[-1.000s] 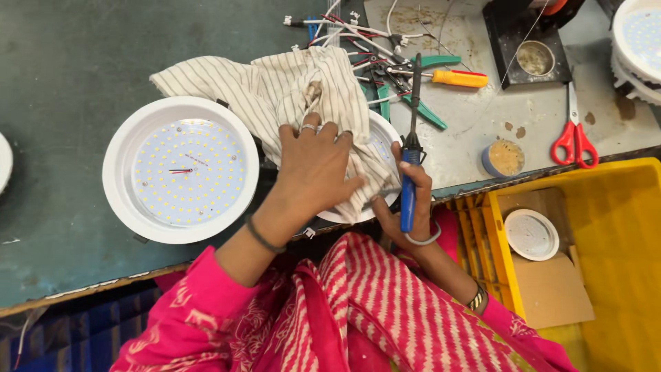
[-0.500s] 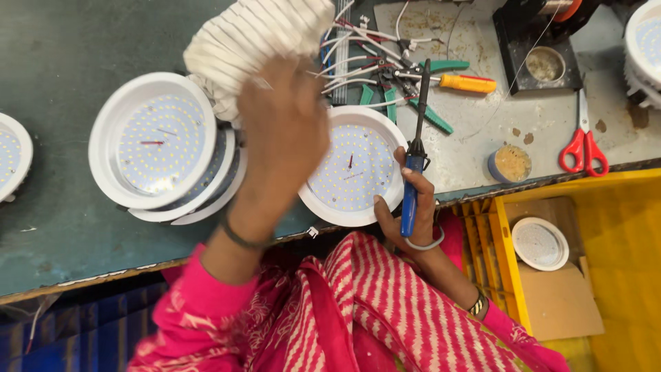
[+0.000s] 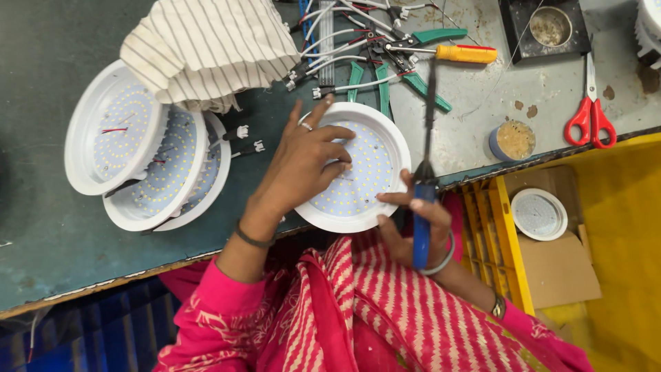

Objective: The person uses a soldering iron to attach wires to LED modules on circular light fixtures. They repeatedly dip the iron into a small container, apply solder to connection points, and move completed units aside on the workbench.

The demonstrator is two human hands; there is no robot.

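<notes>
Bench (image 3: 41,227): dark green top, grey patch at the far right; everything below sits on it unless noted.
Crate (image 3: 620,227): yellow, off the bench's right edge; holds a cardboard sheet (image 3: 558,269) with a small round LED disc (image 3: 539,214) on top.
Cloth (image 3: 206,48): striped, bunched, far left of centre, overlapping the top of the panel stack.
Panel stack (image 3: 138,165): three round white LED panels, overlapped, left of the person's hands; short wires with white plugs trail from the right side.
Panel (image 3: 365,172): round, white rim, LED face up, at the bench's near edge, between both hands.
Left hand (image 3: 303,162): flat on the panel's left half, fingers spread open, gripping nothing; ring and dark wristband visible.
Right hand (image 3: 413,224): closed around the blue handle of a soldering iron (image 3: 423,172); thumb touches the panel's right rim. Shaft points away from the person, tip over the grey patch; tip probably clear of the panel, hard to tell.
Wire bundle (image 3: 344,41): white leads with connectors, just beyond the panel.
Pliers (image 3: 385,76): green-handled, among the wires.
Screwdriver (image 3: 458,53): yellow handle, beside the pliers.
Scissors (image 3: 591,114): red handles, far right.
Tin (image 3: 513,140): small, round, tan contents, right of the panel.
</notes>
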